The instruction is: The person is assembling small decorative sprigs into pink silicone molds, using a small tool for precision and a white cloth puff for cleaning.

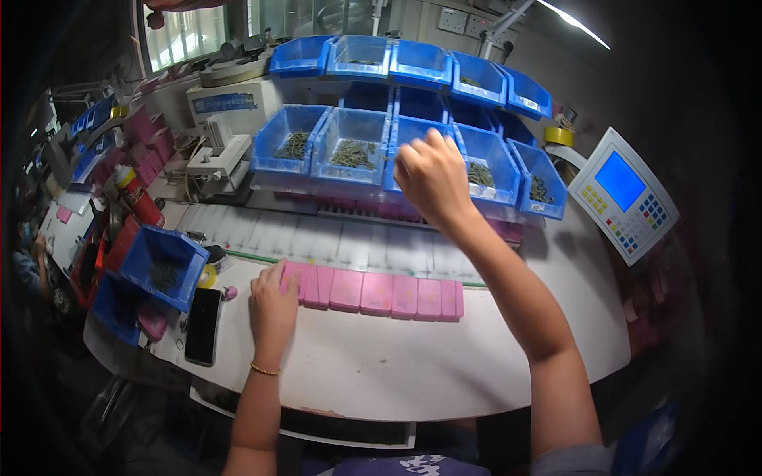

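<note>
A row of several pink rectangular blocks lies side by side on the white table. At the row's left end, my left hand bends its fingers around the end block. My right hand is raised over the back of the table, in front of the lower row of blue bins. Its fingers are curled in, and whatever they hold, if anything, is hidden. Close to it are a blue bin and another blue bin, both with small thin greenish-grey pieces inside.
An upper row of blue bins stands behind. To the right is a keypad unit with a blue screen. A black phone and a blue tray sit at left. Behind the blocks runs a long whitish panel with a green edge.
</note>
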